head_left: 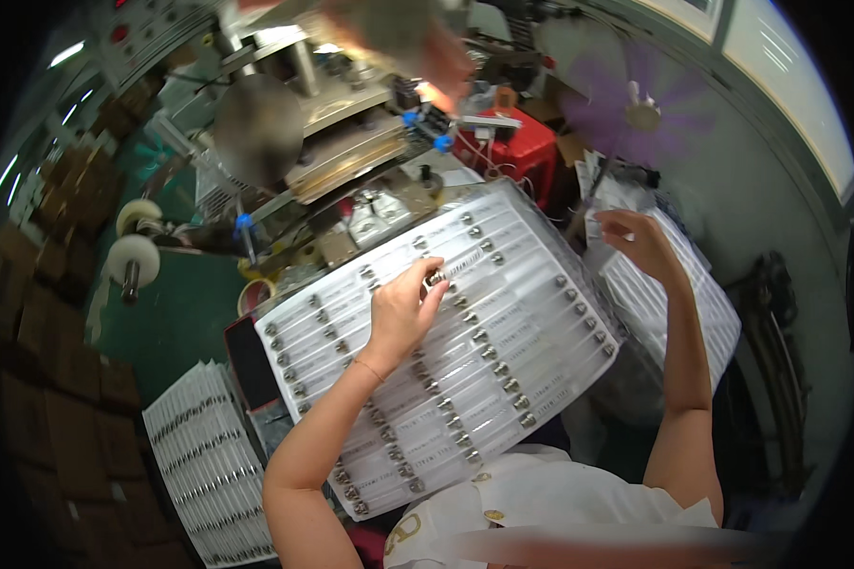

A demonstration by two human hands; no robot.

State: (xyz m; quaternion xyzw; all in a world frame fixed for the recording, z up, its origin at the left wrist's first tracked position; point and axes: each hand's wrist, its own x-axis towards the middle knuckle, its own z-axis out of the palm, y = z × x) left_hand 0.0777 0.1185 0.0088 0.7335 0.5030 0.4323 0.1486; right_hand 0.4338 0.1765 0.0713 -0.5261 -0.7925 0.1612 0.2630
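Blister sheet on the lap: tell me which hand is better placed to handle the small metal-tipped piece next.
Probably the left hand. Its fingers already pinch a small metal-tipped piece over the blister sheet. The right hand is off past the sheet's edge, over another stack of sheets.
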